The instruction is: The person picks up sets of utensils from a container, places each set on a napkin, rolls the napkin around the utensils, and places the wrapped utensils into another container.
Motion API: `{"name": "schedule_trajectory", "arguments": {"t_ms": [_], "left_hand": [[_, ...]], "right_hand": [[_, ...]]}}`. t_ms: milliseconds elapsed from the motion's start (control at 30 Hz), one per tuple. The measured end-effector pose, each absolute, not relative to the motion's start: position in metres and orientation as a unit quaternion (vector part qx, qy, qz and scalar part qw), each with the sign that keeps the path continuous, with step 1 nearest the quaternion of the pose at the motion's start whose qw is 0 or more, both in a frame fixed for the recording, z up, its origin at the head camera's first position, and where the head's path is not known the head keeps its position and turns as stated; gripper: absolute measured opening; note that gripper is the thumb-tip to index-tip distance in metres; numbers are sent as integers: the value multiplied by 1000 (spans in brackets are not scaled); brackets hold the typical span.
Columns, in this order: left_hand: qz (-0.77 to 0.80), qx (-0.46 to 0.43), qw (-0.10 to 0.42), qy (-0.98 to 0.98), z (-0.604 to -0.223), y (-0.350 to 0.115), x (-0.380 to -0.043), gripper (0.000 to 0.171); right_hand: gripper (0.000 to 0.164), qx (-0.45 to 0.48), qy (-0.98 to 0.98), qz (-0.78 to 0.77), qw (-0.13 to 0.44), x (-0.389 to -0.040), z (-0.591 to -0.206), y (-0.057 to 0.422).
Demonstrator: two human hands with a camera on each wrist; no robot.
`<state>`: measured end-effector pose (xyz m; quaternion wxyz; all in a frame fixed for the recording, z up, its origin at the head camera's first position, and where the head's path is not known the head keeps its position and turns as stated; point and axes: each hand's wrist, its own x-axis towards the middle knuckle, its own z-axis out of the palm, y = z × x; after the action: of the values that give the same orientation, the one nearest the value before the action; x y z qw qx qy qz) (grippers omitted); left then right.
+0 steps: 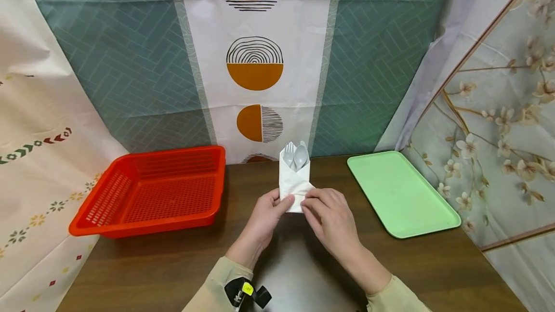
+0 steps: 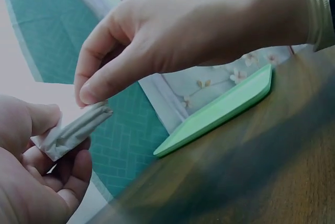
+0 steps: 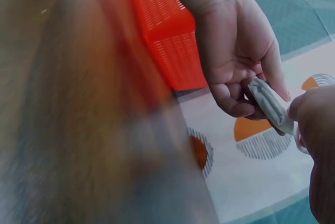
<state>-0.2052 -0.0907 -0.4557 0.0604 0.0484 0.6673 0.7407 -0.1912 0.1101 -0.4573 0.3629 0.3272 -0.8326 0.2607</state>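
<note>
A white folded napkin (image 1: 289, 181) stands upright above the table in the head view. A light grey plastic fork (image 1: 288, 154) and a matching spoon (image 1: 300, 156) poke out of its top, their lower parts hidden inside the folds. My left hand (image 1: 265, 215) grips the napkin's lower left, thumb in front and fingers behind. At its right edge, my right hand (image 1: 335, 223) pinches a flap between thumb and fingers. The left wrist view shows the layered bottom end of the napkin (image 2: 76, 132) between both hands. In the right wrist view my right hand (image 3: 322, 140) is partly cut off.
To the left, a red perforated plastic basket (image 1: 173, 227) sits on the brown wooden table (image 1: 143, 264). A light green tray (image 1: 401, 191) lies at the right. Patterned cloths (image 1: 381, 61) hang behind and at the sides. A black strap device (image 1: 238, 292) is on my left wrist.
</note>
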Motion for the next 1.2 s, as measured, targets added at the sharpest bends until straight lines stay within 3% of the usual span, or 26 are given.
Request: {"name": "schedule_trajectory", "arguments": {"t_ms": [533,900,1200], "left_hand": [[781,36,15,623,-443,-98,-203,35],[785,30,-9,619,-439,-103,-205,38],[784,32,-15,619,-437,-105,-204,41]], "right_hand": [[24,242,-826,358,362,-201,-444,91],[38,180,-844,419,282,-202,-433,81],[37,167,-837,458,249,-201,-431,76]]}}
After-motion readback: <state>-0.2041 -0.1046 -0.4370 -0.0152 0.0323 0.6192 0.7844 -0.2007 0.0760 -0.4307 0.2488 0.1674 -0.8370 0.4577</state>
